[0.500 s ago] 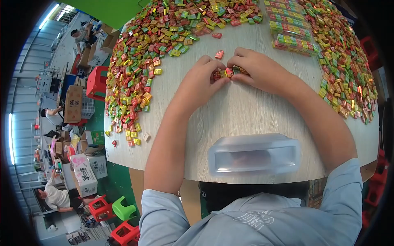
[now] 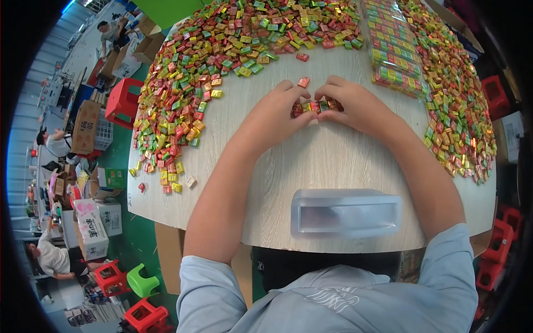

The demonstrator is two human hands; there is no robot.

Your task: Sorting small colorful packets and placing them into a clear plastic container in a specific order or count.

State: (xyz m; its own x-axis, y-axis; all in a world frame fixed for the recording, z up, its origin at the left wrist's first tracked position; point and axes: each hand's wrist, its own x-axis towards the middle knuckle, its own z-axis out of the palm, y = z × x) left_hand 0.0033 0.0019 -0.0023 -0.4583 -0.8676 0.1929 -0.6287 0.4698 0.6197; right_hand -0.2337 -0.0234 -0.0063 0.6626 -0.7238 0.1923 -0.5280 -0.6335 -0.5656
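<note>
Bin (image 2: pixel 345 213): translucent, on the table (image 2: pixel 277 183) by its near edge.
Left hand (image 2: pixel 277 112): fingers curled, holding the left end of a row (image 2: pixel 315 107) of wrapped pieces.
Right hand (image 2: pixel 355 106): fingers curled around its right end.
Red piece (image 2: pixel 303 82): just beyond the row.
Packs (image 2: pixel 395 62): stacked, farther right.

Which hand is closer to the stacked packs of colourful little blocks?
Right. The right hand is just left of the stacked packs, nearer the person; the left hand is farther left, beyond it.
</note>
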